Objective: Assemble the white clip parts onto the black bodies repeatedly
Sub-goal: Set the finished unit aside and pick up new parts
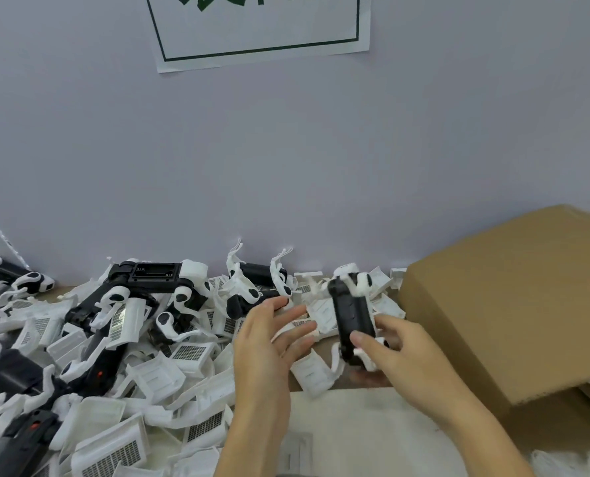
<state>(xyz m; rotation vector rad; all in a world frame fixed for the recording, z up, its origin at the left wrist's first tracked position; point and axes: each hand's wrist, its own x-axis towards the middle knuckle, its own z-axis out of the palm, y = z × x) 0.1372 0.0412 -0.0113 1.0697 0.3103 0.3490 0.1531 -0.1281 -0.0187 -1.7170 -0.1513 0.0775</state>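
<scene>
My right hand (pixel 398 356) grips a black body (pixel 350 315) by its lower end and holds it upright above the table; white parts sit at its top end and near my fingers. My left hand (pixel 269 339) hovers just left of it, fingers spread, holding nothing. A loose white clip part (pixel 312 373) lies on the table below and between my hands. Left of my hands spreads a heap of white clip parts (pixel 156 376) mixed with black bodies (pixel 152 273).
A brown cardboard box (pixel 514 304) stands at the right, close to my right hand. The grey wall (pixel 286 166) rises right behind the pile and carries a white sign (pixel 259 29). A white sheet (pixel 355 435) covers the table in front of me.
</scene>
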